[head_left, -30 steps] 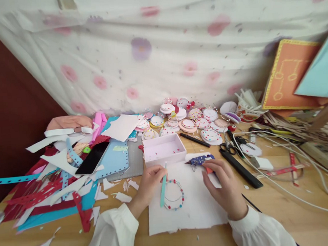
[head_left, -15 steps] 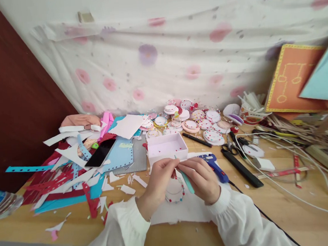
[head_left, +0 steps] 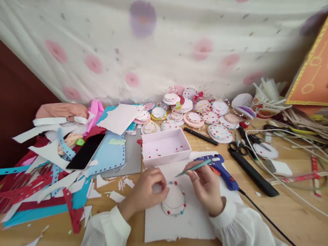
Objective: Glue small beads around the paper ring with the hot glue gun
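Note:
Between the fingers of my right hand [head_left: 205, 186] is a pair of teal tweezers [head_left: 194, 167], its fine tip pointing left over the white paper [head_left: 161, 227]. My left hand [head_left: 146, 188] is closed in a pinch by the ring's left edge; whatever its fingertips hold is too small or hidden to make out. On the paper, between both hands, lies a round wire ring [head_left: 184, 200] with small red and blue beads or stars along it. Just behind stands a pale pink open box [head_left: 167, 158] with a few tiny red pieces inside.
A blue glue gun [head_left: 226, 176] lies right of my right hand, its black cord running forward. Bead-decorated paper discs [head_left: 220, 133] crowd the back. Paper scraps [head_left: 74, 209] and a phone [head_left: 86, 152] lie left. Scissors [head_left: 235, 147] and a white cable [head_left: 253, 157] are right.
My hands have come apart: the left went left and down, the right turned so the tweezers lie nearly level. The view has tilted down and closer, showing more of the ring.

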